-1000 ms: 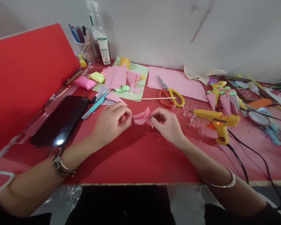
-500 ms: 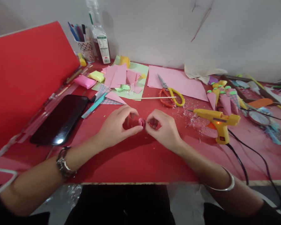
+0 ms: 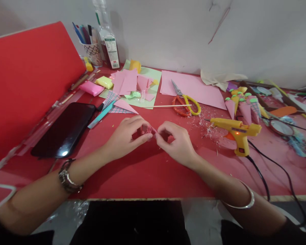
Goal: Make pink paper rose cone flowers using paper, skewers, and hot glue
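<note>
here, starting at your left, a black phone [image 3: 63, 131] lies flat on the red table [image 3: 148, 173], well apart from your fingers, with a teal strip [image 3: 101, 114] just beyond it. your left hand [image 3: 124, 137] rests on the table with its fingers curled in close, thumb and forefinger pinched narrow on the left side of a small pink paper roll [image 3: 147, 129]. the roll sits right between your two hands, low over the table; whether it touches the surface you cannot tell. your right hand [image 3: 177, 143] meets it from the other side, fingers bent and nearly closed, the tips gripping the loose pink end of the roll. both hands almost touch each other around it. behind the hands a thin wooden stick [image 3: 168, 107] lies across the table, and the scissors [image 3: 185, 102] with orange and yellow handles rest on the edge of a pink sheet [image 3: 193, 89]. further right, a yellow glue gun [image 3: 236, 131] stands near your right hand, apart from it, its black cord [image 3: 261, 177] trailing toward the table edge.
</note>
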A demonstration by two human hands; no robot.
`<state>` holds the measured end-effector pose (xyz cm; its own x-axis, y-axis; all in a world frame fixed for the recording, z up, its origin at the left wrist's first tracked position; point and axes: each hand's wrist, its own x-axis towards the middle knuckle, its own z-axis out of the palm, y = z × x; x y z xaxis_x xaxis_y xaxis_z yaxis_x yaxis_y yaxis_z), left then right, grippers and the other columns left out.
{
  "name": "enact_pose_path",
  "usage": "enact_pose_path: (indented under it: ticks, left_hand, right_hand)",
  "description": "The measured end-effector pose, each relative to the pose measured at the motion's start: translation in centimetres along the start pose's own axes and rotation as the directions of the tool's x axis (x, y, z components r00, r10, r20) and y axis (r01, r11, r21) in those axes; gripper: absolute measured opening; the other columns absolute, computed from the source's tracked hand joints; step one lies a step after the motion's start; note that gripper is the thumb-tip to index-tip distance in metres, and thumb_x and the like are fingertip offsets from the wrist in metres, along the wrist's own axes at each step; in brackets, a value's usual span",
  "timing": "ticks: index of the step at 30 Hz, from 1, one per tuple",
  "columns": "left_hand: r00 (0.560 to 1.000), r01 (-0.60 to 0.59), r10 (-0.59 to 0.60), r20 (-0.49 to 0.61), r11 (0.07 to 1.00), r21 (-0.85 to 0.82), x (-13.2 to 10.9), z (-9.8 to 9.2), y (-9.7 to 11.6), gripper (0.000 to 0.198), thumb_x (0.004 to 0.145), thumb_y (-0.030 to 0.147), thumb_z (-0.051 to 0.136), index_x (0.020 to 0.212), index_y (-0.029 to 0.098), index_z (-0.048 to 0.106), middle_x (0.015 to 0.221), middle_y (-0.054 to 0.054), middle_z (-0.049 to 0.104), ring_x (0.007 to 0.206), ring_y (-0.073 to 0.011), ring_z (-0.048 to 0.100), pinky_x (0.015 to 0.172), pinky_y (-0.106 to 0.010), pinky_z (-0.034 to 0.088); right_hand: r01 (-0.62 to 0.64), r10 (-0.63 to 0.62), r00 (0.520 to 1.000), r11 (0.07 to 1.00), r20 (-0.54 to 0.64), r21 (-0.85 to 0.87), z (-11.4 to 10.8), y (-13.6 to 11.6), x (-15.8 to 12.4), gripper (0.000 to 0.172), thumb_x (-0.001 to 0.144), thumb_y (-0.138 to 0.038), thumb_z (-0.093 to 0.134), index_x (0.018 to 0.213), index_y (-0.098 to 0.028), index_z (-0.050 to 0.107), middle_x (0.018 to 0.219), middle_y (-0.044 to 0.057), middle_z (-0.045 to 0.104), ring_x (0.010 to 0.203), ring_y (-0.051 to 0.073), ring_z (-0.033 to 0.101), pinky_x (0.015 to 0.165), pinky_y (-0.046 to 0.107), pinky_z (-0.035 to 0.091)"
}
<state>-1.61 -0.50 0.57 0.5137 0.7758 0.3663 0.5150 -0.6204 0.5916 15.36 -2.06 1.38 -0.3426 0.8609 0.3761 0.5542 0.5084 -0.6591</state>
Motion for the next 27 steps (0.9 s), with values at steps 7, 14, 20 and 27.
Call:
enact_pose_path:
  ticks: [7,14,20,27]
  left_hand:
    - [1.0,0.011,-0.01,0.009,0.996,-0.094,0.2,-0.2,0.3,0.019,0.082,0.029,0.041,0.072,0.018,0.053,0.071,0.001,0.056,0.069,-0.0115,0.051,0.066,-0.024,0.039]
    - [0.999,0.049,-0.049,-0.012,0.999,0.007,0.2,-0.3,0.3,0.01,0.077,0.025,0.045,0.078,0.018,0.053,0.074,0.001,0.057,0.066,-0.0112,0.051,0.061,-0.022,0.039]
    - [0.994,0.102,-0.105,0.03,0.991,0.082,0.1,0.1,-0.1,0.025,0.07,0.025,0.052,0.095,0.019,0.051,0.089,-0.002,0.06,0.076,-0.0146,0.054,0.07,-0.027,0.041]
    - [1.0,0.015,-0.011,-0.029,0.987,0.161,0.0,-0.1,0.0,0.026,0.07,0.014,0.042,0.094,0.017,0.051,0.09,-0.003,0.06,0.082,-0.0165,0.054,0.077,-0.031,0.037]
  right_hand:
    - [-0.021,0.023,1.0,0.993,-0.019,0.117,0.0,0.3,-0.2,0.011,0.07,-0.013,0.049,0.062,-0.019,0.044,0.057,-0.005,0.048,0.052,0.006,0.043,0.051,0.019,0.036]
    - [-0.14,0.144,0.99,0.929,0.014,0.342,0.0,0.3,-0.1,0.01,0.074,-0.017,0.048,0.066,-0.019,0.043,0.057,-0.006,0.047,0.048,0.005,0.047,0.048,0.019,0.039]
    - [-0.176,0.201,0.98,0.864,-0.004,0.472,0.0,0.6,0.0,0.008,0.074,-0.018,0.048,0.068,-0.019,0.042,0.059,-0.007,0.047,0.047,0.005,0.05,0.046,0.019,0.041]
    - [-0.062,0.091,0.99,0.966,-0.105,0.25,-0.3,1.0,0.2,0.008,0.07,-0.011,0.049,0.07,-0.019,0.046,0.065,-0.004,0.048,0.056,0.006,0.047,0.053,0.021,0.04]
